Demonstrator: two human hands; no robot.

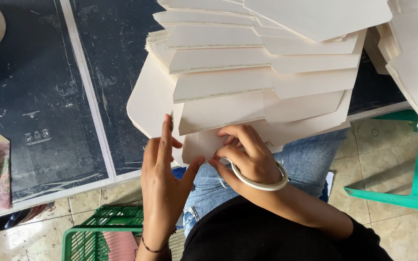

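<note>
Nearest the camera, at lower centre of the frame, I see my left hand [163,169] spread open and upright, fingers straight, its edge pressed against the left side of the lowest cream card sheet [204,145]; it grips nothing. Just right of it my right hand [245,152] is curled, fingertips pinching the near edge of that same sheet, with a roll of white tape [262,179] worn round the wrist like a bangle.

The sheet lies at the bottom of a fanned stack of die-cut card blanks [262,67] that overhangs the near edge of the dark table [49,96] and reaches to the top of the frame. I judge these blanks light and fairly stiff, smooth enough to slide off one another, and easy to crease at the corners. The near edge, held flat between thumb and fingers, looks the safest place to grip.

Below are blue jeans and a green plastic crate [102,232] on the tiled floor; a green stool [412,188] stands at right. More card [417,53] leans at upper right.
</note>
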